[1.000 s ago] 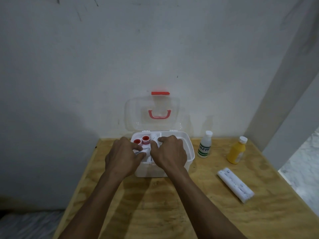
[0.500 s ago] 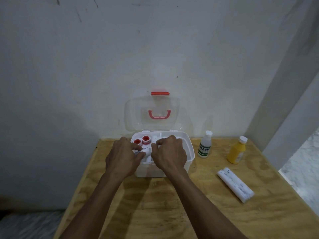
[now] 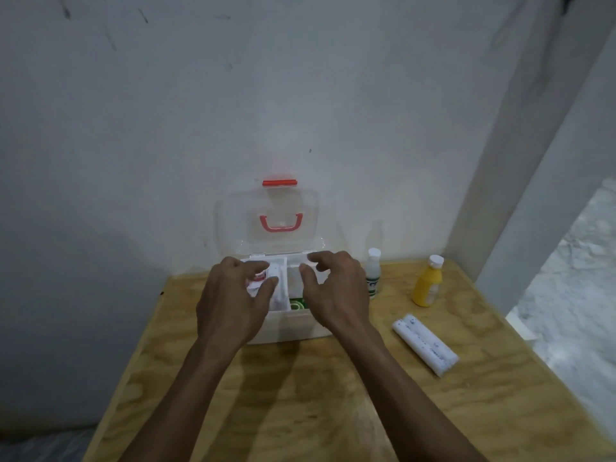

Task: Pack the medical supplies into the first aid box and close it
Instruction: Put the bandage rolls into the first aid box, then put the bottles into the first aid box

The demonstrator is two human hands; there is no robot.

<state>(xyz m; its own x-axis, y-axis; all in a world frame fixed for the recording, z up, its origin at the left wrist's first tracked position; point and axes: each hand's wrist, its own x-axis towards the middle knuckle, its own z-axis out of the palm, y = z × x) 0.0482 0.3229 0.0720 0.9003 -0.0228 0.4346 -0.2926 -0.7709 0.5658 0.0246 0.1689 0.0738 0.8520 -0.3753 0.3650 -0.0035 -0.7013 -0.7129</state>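
Note:
The white first aid box (image 3: pixel 290 326) stands at the back of the wooden table with its clear lid (image 3: pixel 233 225) upright against the wall. Both hands hover over the open box. My left hand (image 3: pixel 233 301) is curled above the left compartment. A small red-topped container (image 3: pixel 259 278) shows between its thumb and fingers, and I cannot tell whether the hand grips it. My right hand (image 3: pixel 333 291) is over the right compartment with spread fingers and holds nothing. Something green (image 3: pixel 296 305) lies inside the box between the hands.
To the right of the box stand a white bottle with a green label (image 3: pixel 373 278) and a yellow bottle (image 3: pixel 426 285). A long white roll pack (image 3: pixel 425 343) lies nearer on the right. The table (image 3: pixel 300 395) ends at the wall behind and at a drop on the right.
Both hands were pressed together over the middle of the box. They have lifted and moved apart, and the right hand's fingers have spread.

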